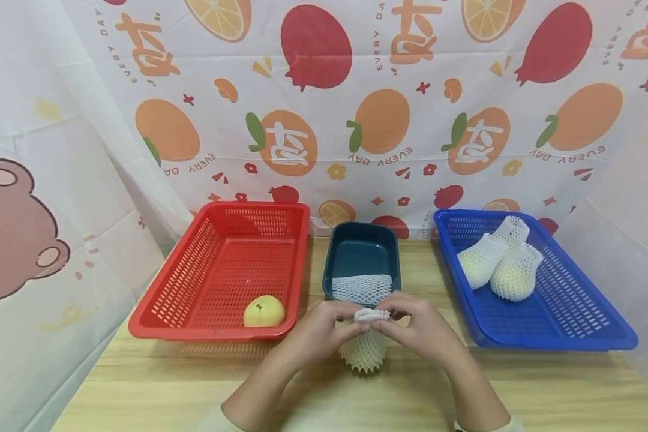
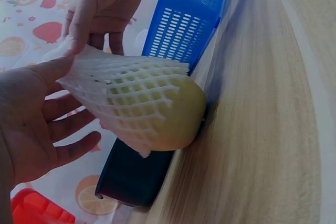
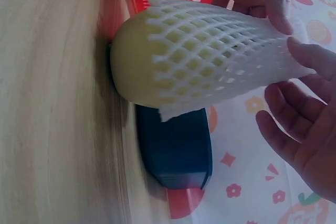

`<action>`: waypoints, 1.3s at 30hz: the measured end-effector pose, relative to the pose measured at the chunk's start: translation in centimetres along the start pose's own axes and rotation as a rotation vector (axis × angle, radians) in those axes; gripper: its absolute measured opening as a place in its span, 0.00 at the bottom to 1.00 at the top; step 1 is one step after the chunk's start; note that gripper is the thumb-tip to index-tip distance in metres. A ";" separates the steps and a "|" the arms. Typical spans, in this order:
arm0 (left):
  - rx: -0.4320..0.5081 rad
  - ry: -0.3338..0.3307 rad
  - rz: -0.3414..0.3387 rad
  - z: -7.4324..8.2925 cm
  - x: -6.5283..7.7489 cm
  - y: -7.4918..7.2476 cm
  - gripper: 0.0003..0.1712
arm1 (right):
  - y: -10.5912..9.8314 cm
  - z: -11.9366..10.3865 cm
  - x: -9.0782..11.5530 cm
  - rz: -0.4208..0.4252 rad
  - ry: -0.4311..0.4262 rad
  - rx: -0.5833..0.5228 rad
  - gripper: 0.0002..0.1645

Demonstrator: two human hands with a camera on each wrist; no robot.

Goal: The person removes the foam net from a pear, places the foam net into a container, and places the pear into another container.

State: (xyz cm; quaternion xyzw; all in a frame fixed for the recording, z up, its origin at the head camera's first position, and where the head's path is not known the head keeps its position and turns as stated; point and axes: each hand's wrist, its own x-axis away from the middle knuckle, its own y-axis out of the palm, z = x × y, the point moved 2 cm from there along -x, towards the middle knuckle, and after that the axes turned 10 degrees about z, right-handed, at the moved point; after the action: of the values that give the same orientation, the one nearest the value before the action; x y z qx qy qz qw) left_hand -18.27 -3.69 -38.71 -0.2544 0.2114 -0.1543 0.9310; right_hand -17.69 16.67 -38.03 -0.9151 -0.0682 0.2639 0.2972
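A white foam net sleeve (image 1: 364, 349) surrounds a round yellow fruit (image 2: 190, 111) in front of me. In both wrist views the fruit's lower end is bare, and the netting narrows toward its gathered upper rim. My left hand (image 1: 320, 331) pinches that rim from the left, thumb and forefinger meeting on it. From the right, my right hand (image 1: 422, 329) pinches the same rim, its thumb close to the left one. The other fingers of both hands are spread away from the netting. In the head view the sleeve hides most of the fruit.
A dark teal tray (image 1: 363, 231) with flat white foam nets (image 1: 362, 289) stands just beyond my hands. On the left, a red basket (image 1: 216, 333) holds another yellow fruit (image 1: 264, 312). The blue basket (image 1: 551, 343) on the right contains several netted fruits (image 1: 515, 273).
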 end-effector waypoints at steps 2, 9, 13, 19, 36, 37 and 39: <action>0.023 0.019 0.040 0.2 0.0 0.0 0.13 | 0.1 0.0 0.0 0.032 -0.015 -0.013 0.05; 0.153 -0.013 0.180 0.6 0.1 -0.2 0.12 | 0.1 -0.1 0.0 0.060 0.052 -0.048 0.16; 0.240 -0.013 0.239 0.7 0.2 -0.3 0.12 | 0.6 -0.4 0.0 0.041 0.058 -0.066 0.27; 0.317 0.035 0.282 0.9 0.4 0.0 0.12 | 2.0 -0.5 0.1 0.030 0.072 -0.142 0.28; 0.437 -0.050 0.460 2.2 -1.5 -0.6 0.18 | 2.0 -1.8 -1.9 0.220 0.065 -0.072 0.15; 0.462 -0.058 0.482 2.2 -1.7 -0.6 0.17 | 2.0 -1.8 -2.0 0.211 0.087 -0.084 0.15; 0.503 -0.061 0.530 2.0 -2.1 -0.8 0.16 | 1.8 -1.4 -2.2 0.201 0.135 -0.112 0.15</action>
State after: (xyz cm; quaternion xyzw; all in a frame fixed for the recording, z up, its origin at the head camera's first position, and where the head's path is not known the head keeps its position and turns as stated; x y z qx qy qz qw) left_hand -19.24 -2.73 -36.05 0.0418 0.1976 0.0527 0.9780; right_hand -18.87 13.89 -37.14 -0.9481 0.0292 0.2260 0.2217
